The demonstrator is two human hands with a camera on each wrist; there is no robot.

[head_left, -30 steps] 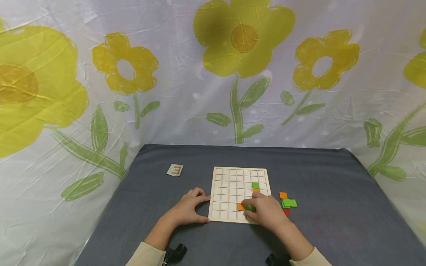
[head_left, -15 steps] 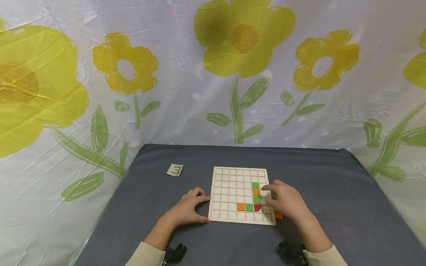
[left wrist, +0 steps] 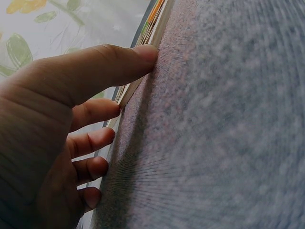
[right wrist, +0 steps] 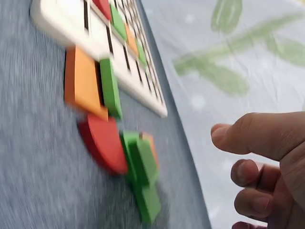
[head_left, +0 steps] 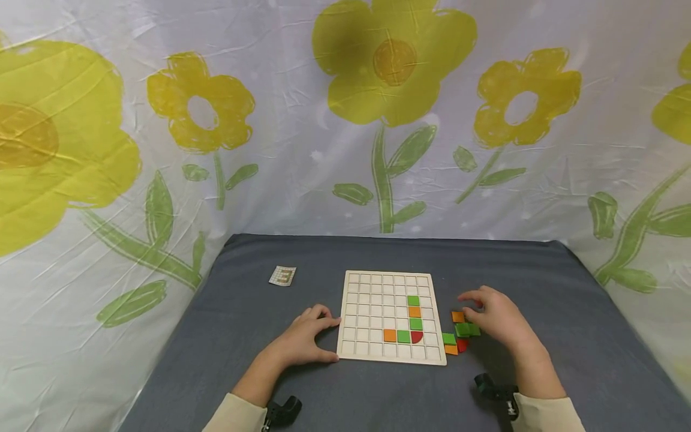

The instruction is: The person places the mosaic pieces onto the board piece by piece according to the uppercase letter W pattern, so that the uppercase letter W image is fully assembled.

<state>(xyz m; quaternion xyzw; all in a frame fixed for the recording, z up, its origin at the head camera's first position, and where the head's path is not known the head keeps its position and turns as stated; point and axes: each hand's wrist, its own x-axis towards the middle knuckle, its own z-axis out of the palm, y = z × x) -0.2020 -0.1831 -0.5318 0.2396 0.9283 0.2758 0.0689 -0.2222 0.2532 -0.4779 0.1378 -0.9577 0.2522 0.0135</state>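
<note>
A pale wooden grid board (head_left: 363, 308) lies on the dark cloth. My left hand (head_left: 301, 341) rests against its left side, thumb at the near corner and index fingertip on the edge. Set in the grid are an orange tile (head_left: 390, 335), a green tile (head_left: 403, 336) and a red quarter-round tile (head_left: 417, 337), with green and orange tiles in the column above the red one. To the right, my right hand (head_left: 502, 318) hovers over loose tiles, thumb and fingers apart, holding nothing visible. The right wrist view shows a loose red quarter-round tile (right wrist: 106, 145) beside green ones.
A small patterned card (head_left: 282, 276) lies behind and left of the board. Loose tiles, including an orange tile (head_left: 451, 350) and a green tile (head_left: 448, 339), lie against the board's right edge. A flower-printed curtain (head_left: 302, 150) hangs behind the table.
My right hand has drawn off the board and moved right to above the loose tiles. The red quarter-round and a green tile in the grid are uncovered. My left hand stays put.
</note>
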